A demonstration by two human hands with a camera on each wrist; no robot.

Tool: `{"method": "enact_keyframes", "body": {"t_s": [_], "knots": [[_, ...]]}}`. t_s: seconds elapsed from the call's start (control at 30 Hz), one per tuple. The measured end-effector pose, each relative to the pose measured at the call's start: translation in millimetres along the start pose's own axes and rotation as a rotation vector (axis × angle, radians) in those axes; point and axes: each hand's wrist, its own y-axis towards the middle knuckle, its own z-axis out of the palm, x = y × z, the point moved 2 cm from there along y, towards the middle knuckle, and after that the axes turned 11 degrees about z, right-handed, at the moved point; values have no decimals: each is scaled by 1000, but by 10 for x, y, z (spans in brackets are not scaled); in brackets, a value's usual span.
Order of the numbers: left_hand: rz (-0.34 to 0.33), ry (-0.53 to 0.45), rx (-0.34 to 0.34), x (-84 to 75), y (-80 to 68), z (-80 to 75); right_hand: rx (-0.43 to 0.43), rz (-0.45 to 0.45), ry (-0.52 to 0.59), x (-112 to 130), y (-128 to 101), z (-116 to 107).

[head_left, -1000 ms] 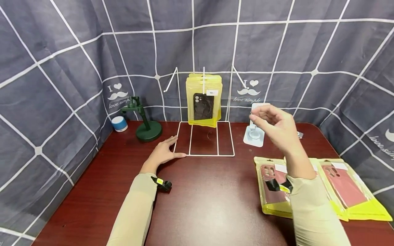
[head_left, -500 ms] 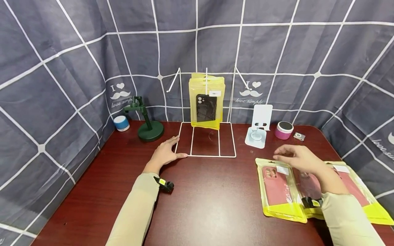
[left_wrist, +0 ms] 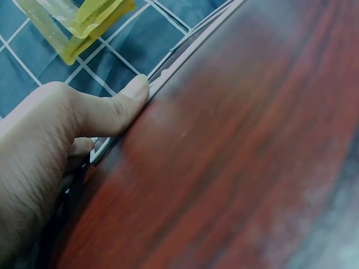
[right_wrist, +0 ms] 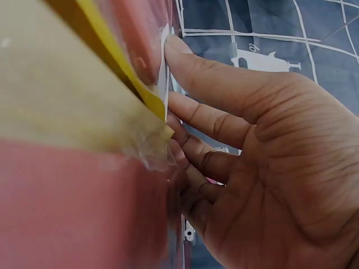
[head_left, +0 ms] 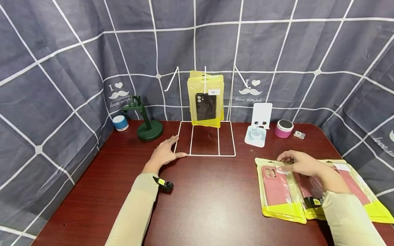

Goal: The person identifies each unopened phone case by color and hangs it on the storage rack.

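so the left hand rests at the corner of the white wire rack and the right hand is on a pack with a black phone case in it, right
Not quite. The left hand does rest at the corner of the white wire rack, but the pack under the right hand holds a pink phone case, as the head view shows. The black case hangs in the pack on the rack.

A: Head view?
B: High, looks forward and down over the bench (head_left: 209, 201) toward the curtain; both hands in frame.
A: Left wrist?
B: Very near, low along the bench, faces the left hand (left_wrist: 50, 151) at the wire rack (left_wrist: 185, 53); shared with head.
A: Right wrist?
B: Tight on the right hand (right_wrist: 263, 168) against the yellow pouch (right_wrist: 73, 112); head shows both.
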Motion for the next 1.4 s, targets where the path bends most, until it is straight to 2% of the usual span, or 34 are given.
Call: {"method": "enact_keyframes", "body": {"t_s": [0.57,0.8,1.07,1.23,1.4], "knots": [[13,-18,8,20,8,-17,14,12,21,-43,17,33],[-12,-30,52,23,7,-3,5,-35,41,-73,-2,51],[-19,-49,45,19,5,-18,-47,-66,-26,-5,-8,43],[-29,-56,49,25,0,-9,-47,-100,29,-5,-9,56],[-27,-64,43,14,1,-7,-36,-117,170,-4,-6,56]]}}
